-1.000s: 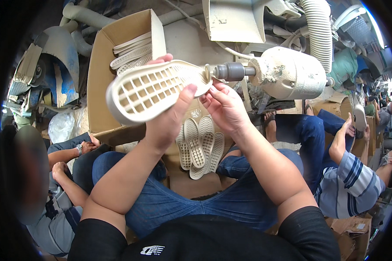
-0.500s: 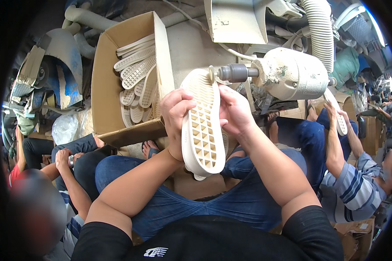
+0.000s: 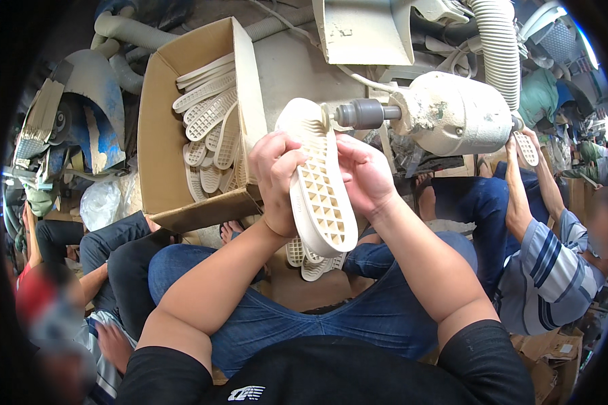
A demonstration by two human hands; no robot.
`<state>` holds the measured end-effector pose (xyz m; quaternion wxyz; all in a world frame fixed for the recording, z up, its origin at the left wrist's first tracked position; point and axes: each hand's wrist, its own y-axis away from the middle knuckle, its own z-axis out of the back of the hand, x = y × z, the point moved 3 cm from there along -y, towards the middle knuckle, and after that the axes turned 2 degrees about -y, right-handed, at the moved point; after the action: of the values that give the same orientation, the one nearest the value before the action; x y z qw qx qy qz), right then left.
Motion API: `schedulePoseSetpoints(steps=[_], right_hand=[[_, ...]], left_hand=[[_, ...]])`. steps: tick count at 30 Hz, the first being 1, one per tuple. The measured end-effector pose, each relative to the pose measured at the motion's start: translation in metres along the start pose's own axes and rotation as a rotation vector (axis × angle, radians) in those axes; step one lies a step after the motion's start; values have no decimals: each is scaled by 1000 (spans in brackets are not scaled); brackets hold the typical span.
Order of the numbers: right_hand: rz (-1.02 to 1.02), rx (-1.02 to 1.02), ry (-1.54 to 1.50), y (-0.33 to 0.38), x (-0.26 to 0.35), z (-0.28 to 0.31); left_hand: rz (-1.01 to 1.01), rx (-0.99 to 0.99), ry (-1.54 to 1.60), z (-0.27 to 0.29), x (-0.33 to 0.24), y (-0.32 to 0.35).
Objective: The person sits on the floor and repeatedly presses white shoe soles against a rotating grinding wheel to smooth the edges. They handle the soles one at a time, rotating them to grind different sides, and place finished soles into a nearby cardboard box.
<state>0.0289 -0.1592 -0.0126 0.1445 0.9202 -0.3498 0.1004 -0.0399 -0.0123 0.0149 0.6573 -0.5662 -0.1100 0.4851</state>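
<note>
Head view: left hand (image 3: 277, 177) and right hand (image 3: 363, 174), fingers clenched on a cream shoe sole (image 3: 321, 196), press its toe edge to the grinder spindle (image 3: 365, 113). Judged: edge trimming; next, rotate sole steadily along rim.

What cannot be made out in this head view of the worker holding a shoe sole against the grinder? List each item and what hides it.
- Grinder tip: hidden behind the shoe sole.
- Left hand palm: turned toward the sole.
- Right hand fingertips: tucked behind the sole.
- Soles on the floor: mostly covered by the held sole.
- Cardboard box bottom: buried under stacked soles.
</note>
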Motion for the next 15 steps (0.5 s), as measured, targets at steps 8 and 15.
schedulePoseSetpoints(steps=[8,15], right_hand=[[-117,-166,36,-10,-6,16],[-251,-646,593,21,1,23]], left_hand=[[36,143,-115,-9,17,14],[-9,535,168,11,11,32]])
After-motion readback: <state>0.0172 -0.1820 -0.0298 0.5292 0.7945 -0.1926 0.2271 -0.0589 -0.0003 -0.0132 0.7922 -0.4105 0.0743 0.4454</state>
